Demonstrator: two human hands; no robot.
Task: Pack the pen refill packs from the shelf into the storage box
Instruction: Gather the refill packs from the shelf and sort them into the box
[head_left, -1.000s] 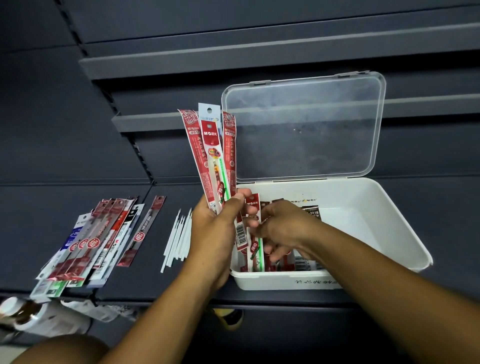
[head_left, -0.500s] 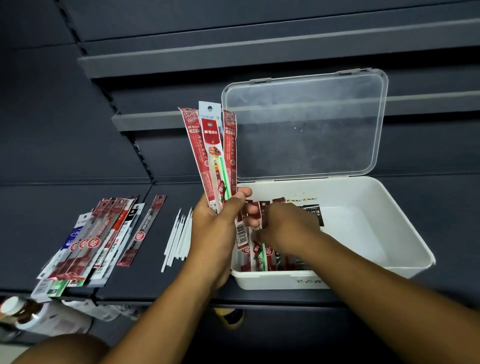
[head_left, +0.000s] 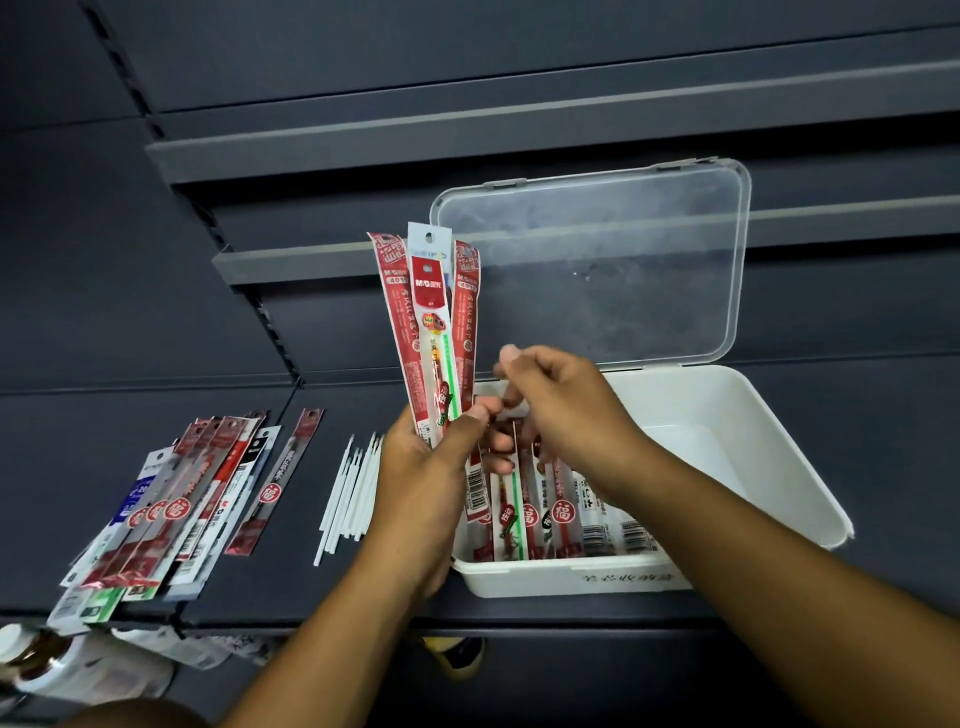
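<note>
My left hand (head_left: 421, 478) grips a fan of three red-and-white pen refill packs (head_left: 431, 312), held upright just left of the white storage box (head_left: 571, 577). My right hand (head_left: 561, 410) hovers over the box's near left corner with fingers curled, right beside the fan's rightmost pack; I cannot tell whether it pinches that pack. Several refill packs (head_left: 561, 519) lie side by side in the box's left half. The box's clear lid (head_left: 597, 270) stands open at the back. More packs (head_left: 176, 499) lie in a pile on the dark shelf at the left.
Loose white refill tubes (head_left: 353, 488) lie on the shelf between the pile and my left hand. The right half of the box (head_left: 691, 441) shows bare floor. Empty grey shelf boards (head_left: 467, 135) run above. A bottle (head_left: 52, 670) stands below the shelf edge at bottom left.
My right hand has risen out of the box, where it was pressing packs down, and now sits next to the packs in my left hand. The left hand has stayed put.
</note>
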